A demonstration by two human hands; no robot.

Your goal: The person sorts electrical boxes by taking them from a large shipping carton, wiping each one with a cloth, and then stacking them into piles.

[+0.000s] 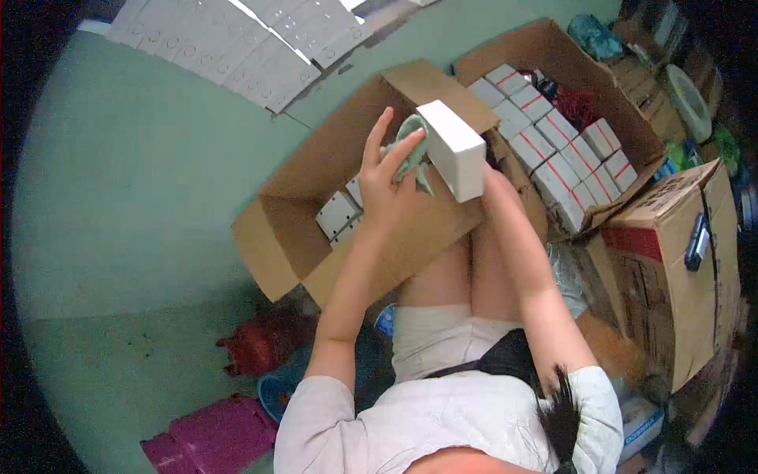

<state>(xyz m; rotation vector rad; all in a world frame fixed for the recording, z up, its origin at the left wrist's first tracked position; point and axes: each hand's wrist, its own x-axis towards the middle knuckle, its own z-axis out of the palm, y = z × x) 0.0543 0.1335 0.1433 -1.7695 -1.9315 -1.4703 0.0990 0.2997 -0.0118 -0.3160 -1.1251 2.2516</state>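
Observation:
A white box (455,150) is held up in front of me, tilted, above an open cardboard box. My right hand (493,183) grips it from its lower right side; most of those fingers are hidden behind it. My left hand (384,178) is just left of the white box, with a pale green ring-shaped roll (410,150), which looks like tape, held among its fingers. One finger reaches across the roll toward the white box; whether it touches cannot be made out. Below, the open cardboard box (296,212) contains white boxes (338,215) with dark dots.
At right, a second cardboard box (505,49) holds several white boxes with red stripes (555,130) and a red wire bundle (577,107). A closed carton (655,288) carries a dark handheld object (696,242). A purple container (213,442) lies lower left by the green wall (142,182).

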